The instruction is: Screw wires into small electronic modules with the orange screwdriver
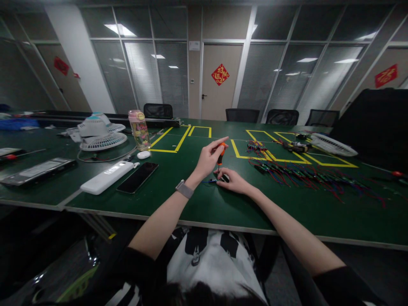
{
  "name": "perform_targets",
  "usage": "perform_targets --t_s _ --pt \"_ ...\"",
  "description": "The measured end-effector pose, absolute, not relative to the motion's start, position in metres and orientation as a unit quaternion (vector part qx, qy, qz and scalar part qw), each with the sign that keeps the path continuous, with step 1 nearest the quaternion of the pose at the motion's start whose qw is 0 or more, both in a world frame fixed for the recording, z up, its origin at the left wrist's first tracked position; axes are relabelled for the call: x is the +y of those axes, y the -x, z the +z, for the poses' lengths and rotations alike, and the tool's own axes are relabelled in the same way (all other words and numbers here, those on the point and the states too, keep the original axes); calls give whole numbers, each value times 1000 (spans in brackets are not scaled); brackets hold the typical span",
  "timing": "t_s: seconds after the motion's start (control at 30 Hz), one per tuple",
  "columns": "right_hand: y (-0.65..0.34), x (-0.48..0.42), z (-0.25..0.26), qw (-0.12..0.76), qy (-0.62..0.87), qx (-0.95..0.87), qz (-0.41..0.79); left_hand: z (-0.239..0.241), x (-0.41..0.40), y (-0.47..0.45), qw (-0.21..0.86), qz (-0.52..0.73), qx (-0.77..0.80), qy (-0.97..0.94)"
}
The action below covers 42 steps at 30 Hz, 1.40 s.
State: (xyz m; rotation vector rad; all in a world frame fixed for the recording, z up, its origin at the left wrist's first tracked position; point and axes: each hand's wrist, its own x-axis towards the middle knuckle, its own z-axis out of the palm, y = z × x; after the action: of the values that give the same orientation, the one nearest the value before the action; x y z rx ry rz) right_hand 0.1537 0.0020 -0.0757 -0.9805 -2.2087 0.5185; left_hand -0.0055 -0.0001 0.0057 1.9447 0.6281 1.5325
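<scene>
My left hand (208,160), with a watch on its wrist, is closed around the orange handle of a screwdriver (220,156). The screwdriver stands nearly upright, its thin shaft pointing down between my two hands. Under its tip, a small dark part with a blue wire (211,181) lies on the green table (191,204). The fingers of my right hand (235,181) pinch this part and hold it against the tabletop. Fingers and the screwdriver hide much of the part, so its exact kind and where the tip touches cannot be made out.
To the right lie several small circuit boards with red and blue wires (306,175). On the left are a black phone (138,177), a white power bank (106,177), a white earbud case (143,155), a bottle (139,131) and a white fan (103,140). Yellow tape (164,150) marks the table.
</scene>
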Motion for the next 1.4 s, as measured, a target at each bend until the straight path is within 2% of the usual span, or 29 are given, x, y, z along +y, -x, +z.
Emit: perform_targets --t_s 0.17,0.37,0.53,0.73,0.93,1.13,1.3,1.4 --pt "-153 1 -75 329 382 -840 203 4 -1 6 200 596 269 -730" --pt "-152 -1 -73 328 382 -840 201 4 -1 5 295 575 217 -732" --pt "-152 1 -74 327 383 -842 194 5 -2 7 181 608 285 -719" --pt "-153 1 -75 325 381 -842 198 8 -2 6 298 571 224 -731" --pt "-152 1 -74 321 383 -844 194 5 -1 6 202 605 278 -718" --pt "-153 1 -73 324 377 -846 191 8 0 6 324 570 217 -723" --pt "-153 1 -73 325 382 -843 195 6 -1 7 200 604 282 -718" --pt "-152 1 -74 328 381 -843 195 8 -2 7 208 596 263 -730"
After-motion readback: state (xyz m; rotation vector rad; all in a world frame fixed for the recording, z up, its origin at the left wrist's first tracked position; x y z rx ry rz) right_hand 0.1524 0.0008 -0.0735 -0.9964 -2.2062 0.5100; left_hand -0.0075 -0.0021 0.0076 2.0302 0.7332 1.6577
